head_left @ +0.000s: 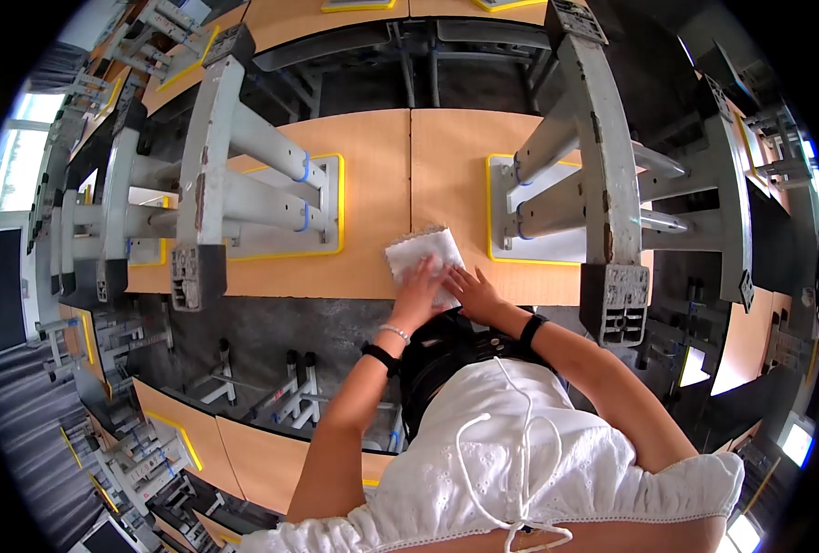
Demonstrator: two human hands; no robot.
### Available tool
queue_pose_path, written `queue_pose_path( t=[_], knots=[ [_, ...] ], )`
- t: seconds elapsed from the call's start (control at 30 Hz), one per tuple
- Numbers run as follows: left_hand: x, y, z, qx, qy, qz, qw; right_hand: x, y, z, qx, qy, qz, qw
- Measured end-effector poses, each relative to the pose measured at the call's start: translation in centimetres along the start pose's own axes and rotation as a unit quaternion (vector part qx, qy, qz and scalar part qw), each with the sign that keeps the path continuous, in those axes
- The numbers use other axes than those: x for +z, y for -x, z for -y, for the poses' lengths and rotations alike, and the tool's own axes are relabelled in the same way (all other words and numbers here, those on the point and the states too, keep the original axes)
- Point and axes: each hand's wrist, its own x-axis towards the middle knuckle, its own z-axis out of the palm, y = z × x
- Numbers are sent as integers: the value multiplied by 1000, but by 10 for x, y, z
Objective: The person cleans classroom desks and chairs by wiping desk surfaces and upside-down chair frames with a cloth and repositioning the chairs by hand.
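A folded white cloth (425, 251) with a ruffled edge lies on the wood-coloured tabletop (372, 203), close to its near edge and across the seam between two desks. My left hand (417, 293) rests on the left part of the cloth with its fingers stretched forward. Beside it, my right hand (474, 293) lies on the cloth's right side, fingers extended and a little apart. The fingertips of both hands come close together over the cloth, which partly hides beneath them.
Upturned grey stool legs with black feet stand up at the left (202, 175) and right (603, 175). Their yellow-edged white seats (331, 221) lie on the tabletop. Another desk row (289, 20) runs ahead, and more desks (271, 461) with upturned stools are behind me.
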Motion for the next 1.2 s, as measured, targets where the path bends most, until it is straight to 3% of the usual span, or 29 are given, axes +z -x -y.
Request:
queue_pose_path(
  t=[0.07, 0.23, 0.27, 0.37, 0.5, 0.57, 0.67, 0.83, 0.87, 0.93, 0.97, 1.07, 1.2],
  knots=[
    [11, -6, -4, 38, -11, 42, 998, 0, 5, 0, 28, -46, 15, 998],
    [25, -37, 6, 95, -46, -1, 994, -9, 15, -24, 84, -244, -47, 965],
    [25, -46, 9, 105, -52, -13, 993, -24, 21, -23, 117, -262, -119, 950],
    [23, -83, 14, 107, -49, -15, 993, -34, 38, -35, 145, -283, -161, 934],
    [18, -152, 20, 91, -71, -34, 993, -45, 64, -35, 201, -277, -134, 930],
    [10, -191, 25, 69, -57, -20, 996, -5, 76, -36, 211, -231, -194, 930],
    [7, -230, 32, 27, -50, -42, 998, -27, 93, -23, 288, -286, -122, 906],
    [-6, -295, 52, -25, -66, -47, 996, -3, 116, -7, 341, -311, -133, 877],
    [-21, -304, 53, -51, -45, -18, 998, 1, 121, -8, 348, -313, -137, 873],
    [-10, -325, 81, -131, 79, -91, 984, 1, 135, -6, 365, -316, -139, 864],
    [1, -328, 93, -172, 142, -122, 967, 1, 143, -6, 375, -318, -138, 860],
    [11, -317, 117, -151, 237, -159, 946, 1, 159, -8, 397, -316, -145, 849],
    [5, -267, 119, -153, 188, -117, 963, 5, 167, -12, 397, -306, -156, 851]
  ],
)
